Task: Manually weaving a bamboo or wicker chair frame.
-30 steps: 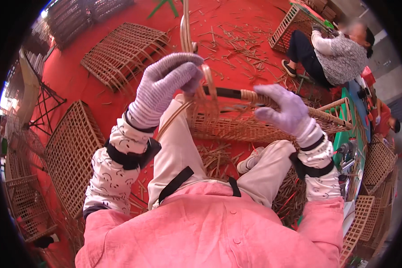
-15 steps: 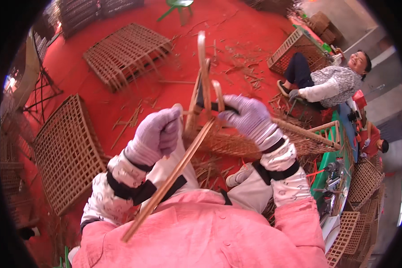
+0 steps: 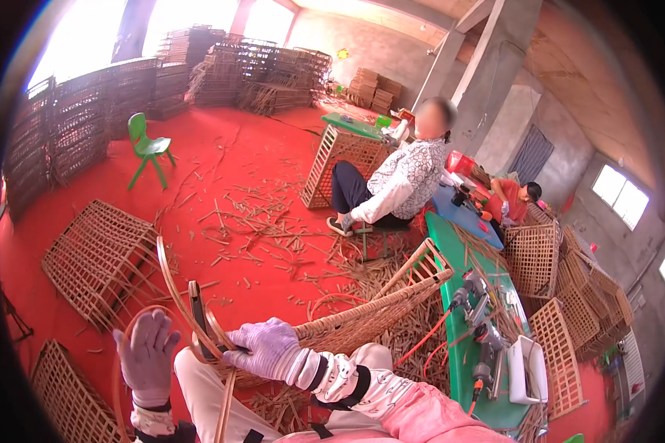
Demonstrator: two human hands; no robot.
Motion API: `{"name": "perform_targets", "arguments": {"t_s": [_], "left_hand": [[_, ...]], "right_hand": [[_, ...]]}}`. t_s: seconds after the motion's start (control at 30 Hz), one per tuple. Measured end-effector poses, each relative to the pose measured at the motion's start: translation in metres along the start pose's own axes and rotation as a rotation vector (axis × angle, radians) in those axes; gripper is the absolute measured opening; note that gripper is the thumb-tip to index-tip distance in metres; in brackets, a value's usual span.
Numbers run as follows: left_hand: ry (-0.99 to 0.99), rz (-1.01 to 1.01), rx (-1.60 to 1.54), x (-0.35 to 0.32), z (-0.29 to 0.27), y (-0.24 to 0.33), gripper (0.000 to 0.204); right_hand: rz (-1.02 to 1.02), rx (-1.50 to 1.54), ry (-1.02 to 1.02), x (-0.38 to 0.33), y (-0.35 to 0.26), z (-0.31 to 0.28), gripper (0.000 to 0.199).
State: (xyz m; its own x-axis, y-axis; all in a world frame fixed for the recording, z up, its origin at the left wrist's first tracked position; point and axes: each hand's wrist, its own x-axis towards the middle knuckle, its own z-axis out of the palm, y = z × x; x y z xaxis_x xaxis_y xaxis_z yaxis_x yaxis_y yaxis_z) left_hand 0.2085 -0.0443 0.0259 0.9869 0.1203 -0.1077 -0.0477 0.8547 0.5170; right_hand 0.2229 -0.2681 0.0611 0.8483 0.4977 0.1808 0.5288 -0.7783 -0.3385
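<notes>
My left hand, in a lilac glove, is raised at the lower left with its fingers stretched out. A thin brown curved strip loops beside it; whether it touches the glove I cannot tell. My right hand, gloved alike, is closed on bent rattan-like strips at the near end of a woven basket. An upright dark-faced piece stands just left of that hand. The basket stretches away to the right, past my knee. Long strips hang down below my right hand.
Woven panels lie at left on the red floor. Loose strips litter the middle. A green table at right holds tools and a white bin. A person sits ahead; another is farther right. A green chair stands at far left.
The view has swung up and to the right. My left hand has gone from closed fingers to stretched ones, farther from my right. My right hand stays at the strips by the basket.
</notes>
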Motion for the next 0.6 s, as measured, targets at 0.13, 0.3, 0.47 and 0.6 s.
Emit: {"name": "perform_targets", "arguments": {"t_s": [0.13,0.3,0.47,0.6], "left_hand": [[-0.278,0.202,0.728,-0.02,-0.04,-0.017,0.02],[-0.4,-0.019,1.3,-0.05,-0.056,-0.047,0.022],[-0.519,0.011,0.95,-0.085,0.02,-0.039,0.035],[-0.573,0.139,0.712,-0.028,0.008,-0.051,0.062]], "right_hand": [[-0.055,0.194,0.178,0.005,0.003,0.011,0.026],[-0.003,0.342,0.225,0.007,0.003,0.009,0.017],[-0.014,0.398,0.193,0.005,-0.002,0.014,0.02],[0.015,0.459,0.275,-0.002,0.012,0.019,0.019]]}}
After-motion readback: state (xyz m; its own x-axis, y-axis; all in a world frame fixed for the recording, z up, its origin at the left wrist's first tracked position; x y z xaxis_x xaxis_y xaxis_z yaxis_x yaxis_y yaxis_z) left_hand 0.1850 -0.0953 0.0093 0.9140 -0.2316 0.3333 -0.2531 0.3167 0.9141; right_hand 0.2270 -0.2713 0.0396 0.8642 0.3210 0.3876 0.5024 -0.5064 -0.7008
